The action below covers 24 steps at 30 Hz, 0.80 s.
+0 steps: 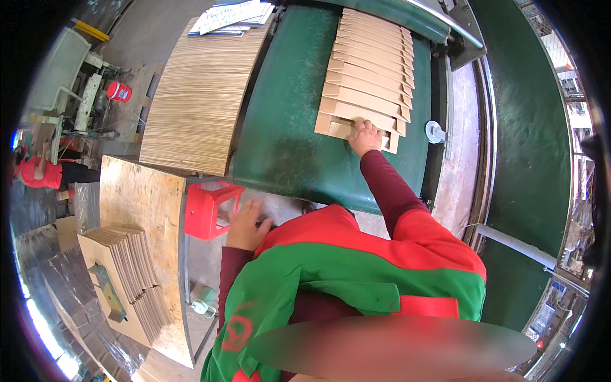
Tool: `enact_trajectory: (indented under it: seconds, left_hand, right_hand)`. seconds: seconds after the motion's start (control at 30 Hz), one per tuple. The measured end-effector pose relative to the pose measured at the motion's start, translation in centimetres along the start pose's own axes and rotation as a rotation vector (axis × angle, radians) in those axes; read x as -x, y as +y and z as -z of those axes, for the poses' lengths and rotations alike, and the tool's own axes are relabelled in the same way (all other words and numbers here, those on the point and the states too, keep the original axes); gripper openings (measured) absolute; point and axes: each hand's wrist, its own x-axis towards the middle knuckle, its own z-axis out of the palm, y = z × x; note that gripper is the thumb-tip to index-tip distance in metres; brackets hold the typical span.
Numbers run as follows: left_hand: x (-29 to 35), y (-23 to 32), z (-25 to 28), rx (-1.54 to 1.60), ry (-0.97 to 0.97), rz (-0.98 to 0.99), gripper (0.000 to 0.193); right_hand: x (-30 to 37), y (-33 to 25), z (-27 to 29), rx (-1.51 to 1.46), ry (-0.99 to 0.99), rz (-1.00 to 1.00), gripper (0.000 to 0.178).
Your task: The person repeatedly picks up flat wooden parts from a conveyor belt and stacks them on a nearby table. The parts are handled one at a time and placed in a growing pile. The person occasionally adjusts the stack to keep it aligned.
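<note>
A row of overlapping folded cardboard box blanks (365, 79) lies on the green conveyor belt (280, 121) in front of me. My right hand (366, 137) is on the nearest blank, its fingers curled over the cut-out part; the fingertips are partly hidden. Nothing shows in my left hand (247, 227), which hangs low beside the belt's near end with its fingers loosely apart. Closest to that hand is a red plastic stool (209, 210).
Left of the belt rises a tall stack of flat cardboard (194, 95) with papers (232, 18) on top. A wooden table (143, 191) bears more cardboard sheets (127, 277). A roller (394, 19) crosses the belt's far end. Another person (48, 172) is far left.
</note>
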Motion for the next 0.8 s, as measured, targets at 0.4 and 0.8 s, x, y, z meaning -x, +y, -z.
enact_trajectory:
  seconds: [0.4, 0.8]
  left_hand:
    - [-0.2, 0.5, -2.4, 0.048, -0.09, 0.145, 0.058]
    - [-0.4, 0.5, -2.1, 0.028, -0.081, 0.286, 0.057]
  right_hand:
    - [-10.2, 2.7, 2.9, -0.306, -0.123, -0.132, 0.082]
    - [-17.2, 4.6, 7.1, -0.074, -0.158, 0.036, 0.056]
